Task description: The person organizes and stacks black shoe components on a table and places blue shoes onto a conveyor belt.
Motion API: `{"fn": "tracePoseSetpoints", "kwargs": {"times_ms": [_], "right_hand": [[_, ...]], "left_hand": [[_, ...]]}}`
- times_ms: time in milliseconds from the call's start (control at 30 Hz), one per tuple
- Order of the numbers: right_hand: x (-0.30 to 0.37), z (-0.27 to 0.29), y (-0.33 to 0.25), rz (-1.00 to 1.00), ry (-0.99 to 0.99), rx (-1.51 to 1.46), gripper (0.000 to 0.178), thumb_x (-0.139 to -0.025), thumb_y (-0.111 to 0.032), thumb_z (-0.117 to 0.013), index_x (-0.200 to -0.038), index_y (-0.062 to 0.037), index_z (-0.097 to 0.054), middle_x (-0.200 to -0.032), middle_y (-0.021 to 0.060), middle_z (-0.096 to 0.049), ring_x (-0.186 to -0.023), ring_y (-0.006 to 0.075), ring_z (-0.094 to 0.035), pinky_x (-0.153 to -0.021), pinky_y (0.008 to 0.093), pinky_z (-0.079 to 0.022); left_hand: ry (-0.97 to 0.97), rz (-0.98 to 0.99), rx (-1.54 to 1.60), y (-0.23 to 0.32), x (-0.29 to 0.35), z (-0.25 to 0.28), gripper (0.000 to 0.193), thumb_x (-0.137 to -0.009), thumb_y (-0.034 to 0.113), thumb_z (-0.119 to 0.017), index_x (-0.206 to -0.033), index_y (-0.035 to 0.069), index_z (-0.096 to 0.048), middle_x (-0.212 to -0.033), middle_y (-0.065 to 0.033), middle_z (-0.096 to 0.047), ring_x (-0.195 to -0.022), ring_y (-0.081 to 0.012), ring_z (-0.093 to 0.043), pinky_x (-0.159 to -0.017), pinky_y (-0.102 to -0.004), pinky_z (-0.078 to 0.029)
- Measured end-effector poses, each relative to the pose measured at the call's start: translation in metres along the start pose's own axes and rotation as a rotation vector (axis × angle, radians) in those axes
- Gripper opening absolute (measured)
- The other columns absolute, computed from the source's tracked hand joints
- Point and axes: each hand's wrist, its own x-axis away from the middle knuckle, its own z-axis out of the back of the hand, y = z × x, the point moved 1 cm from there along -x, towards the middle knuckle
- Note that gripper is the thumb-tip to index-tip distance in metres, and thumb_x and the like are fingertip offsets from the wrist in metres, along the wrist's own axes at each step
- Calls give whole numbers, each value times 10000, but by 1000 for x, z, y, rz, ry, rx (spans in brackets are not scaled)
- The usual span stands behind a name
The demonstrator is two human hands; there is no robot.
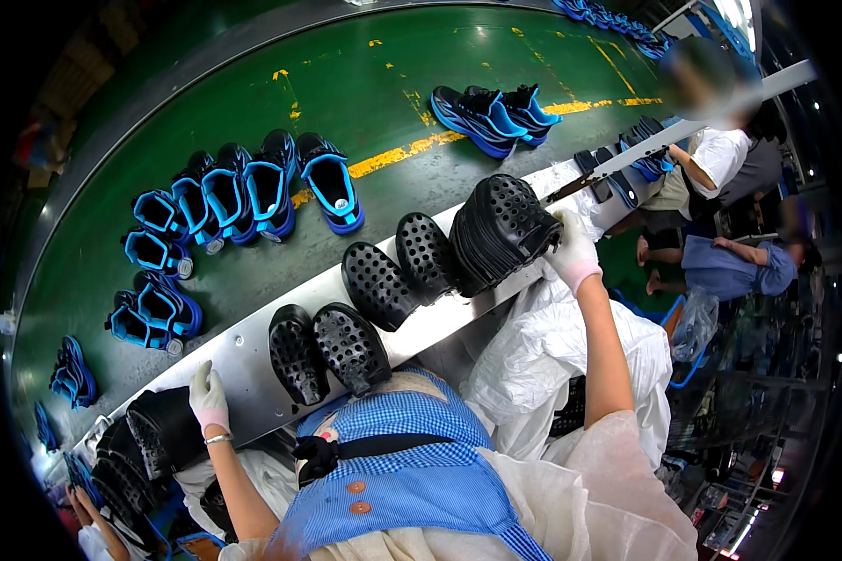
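My right hand (pixel 575 251), in a white glove, grips the near right end of a thick stack of black perforated clog uppers (pixel 503 229). Its fingertips are partly hidden behind the stack. To the left of it, two single black uppers (pixel 380 285) lie side by side on the metal ledge. Another pair of uppers (pixel 350 348), with rough lower edges, lies closer to me. My left hand (pixel 209 397), also gloved, is beside a black stack (pixel 164 425) at the ledge's left end. Its fingers are stretched out, and nothing shows in them.
Black-and-blue sneakers (pixel 243 192) stand in groups on the green conveyor belt (pixel 346 103) beyond the metal ledge (pixel 239 346). A white sack (pixel 571 351) hangs at my right. A metal bar (pixel 683 131) slants above the ledge. Other people (pixel 720 164) are at the right.
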Motion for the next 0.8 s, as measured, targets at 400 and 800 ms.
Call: {"fn": "tracePoseSetpoints", "kwargs": {"times_ms": [400, 800], "right_hand": [[4, 79, 18, -142, 190, -282, 368, -724, -133, -762, -1000, -4, -555, -863, 53, -574, -734, 119, -557, -687, 264, -477], [35, -30, -320, 790, -336, -441, 454, -628, -132, -806, -990, -24, -555, -998, 132, -578, -928, 319, -568, -819, 383, -472]], "left_hand": [[-31, 225, 288, 41, -1, 4, 322, -939, 161, -539, -1229, 37, -602, -1146, -84, -639, -928, -143, -613, -795, -268, -488], [-763, -120, 1551, 202, 4, 33, 795, -880, 388, -653, -1469, 58, -234, -1394, -126, -420, -1209, -259, -500, -1008, -394, -415]]}}
